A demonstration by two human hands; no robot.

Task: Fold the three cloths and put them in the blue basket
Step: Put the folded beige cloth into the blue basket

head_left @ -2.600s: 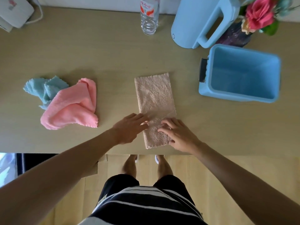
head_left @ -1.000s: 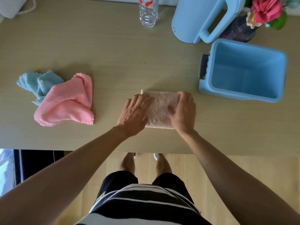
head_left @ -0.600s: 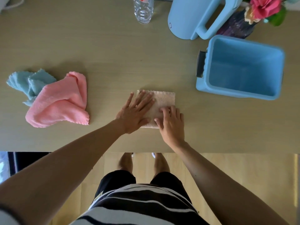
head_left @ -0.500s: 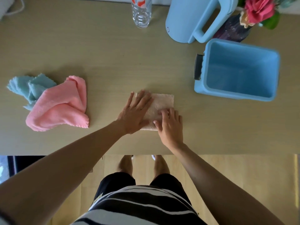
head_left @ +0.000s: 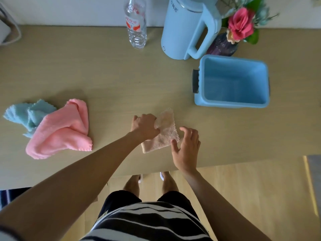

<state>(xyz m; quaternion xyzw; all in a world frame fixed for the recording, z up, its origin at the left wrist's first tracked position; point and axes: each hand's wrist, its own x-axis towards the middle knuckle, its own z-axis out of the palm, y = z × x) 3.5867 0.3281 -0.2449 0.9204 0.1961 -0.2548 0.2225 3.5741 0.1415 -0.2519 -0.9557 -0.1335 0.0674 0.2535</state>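
A folded beige cloth (head_left: 165, 134) is tilted up off the wooden table (head_left: 104, 80) near its front edge. My left hand (head_left: 145, 126) is shut on the cloth's left edge and lifts it. My right hand (head_left: 186, 146) hovers open just right of the cloth, its fingertips near the cloth's lower right corner. A crumpled pink cloth (head_left: 60, 131) lies at the left, partly over a crumpled light blue cloth (head_left: 27, 113). The blue basket (head_left: 231, 81) stands at the right, with nothing visible inside.
At the back of the table stand a clear plastic bottle (head_left: 136, 26), a light blue jug with a handle (head_left: 187, 26) and a dark vase with a pink flower (head_left: 240, 26). The front table edge runs just below my hands.
The long beige cloth was folded in half and pressed flat by both hands. Now my left hand grips its left edge and raises it, and my right hand has come off it.
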